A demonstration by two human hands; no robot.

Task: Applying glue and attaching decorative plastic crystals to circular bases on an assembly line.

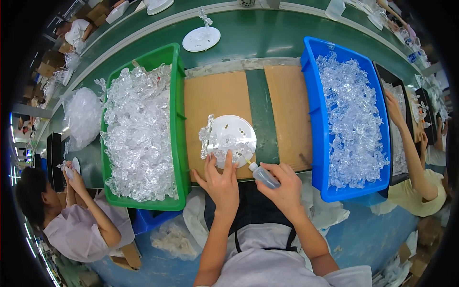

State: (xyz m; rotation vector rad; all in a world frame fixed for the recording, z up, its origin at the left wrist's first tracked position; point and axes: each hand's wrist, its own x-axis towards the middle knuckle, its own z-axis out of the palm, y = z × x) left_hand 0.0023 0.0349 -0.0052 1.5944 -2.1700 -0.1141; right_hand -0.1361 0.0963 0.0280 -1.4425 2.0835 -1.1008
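Where sight is blocked: the lower rim of the white disc [245,128] is partly covered by the left hand [222,182] and by clear pieces [226,142], so whether disc or pieces are pressed by the fingertips cannot be told.
Hard to make out: the outlines of single pieces are lost in glare; the small dark and brass-coloured spots on the disc are too small to be identified.
Cut off by the dark lens rim: a co-worker on the left [86,229] and another on the right [423,186] are only partly shown.
Disc: flat, round, smooth and glossy; it is laid on a brown cardboard sheet [215,93] on the green counter [263,115], between the two bins. A knobbly clear piece [205,136] is seen at its left edge.
Bins: ribbed green plastic [179,129] on the left, smooth blue plastic [319,129] on the right; both are heaped with glassy, irregular clear parts.
Squeeze bottle: translucent, grey-toned, white-collared, with a thin yellowish nozzle; it [266,177] is tilted toward the disc's lower right edge.
Left fingers: spread apart, with the tips placed at the disc's lower edge.
Right fingers: curled around the bottle, which is pinched against the thumb of the right hand [283,184].
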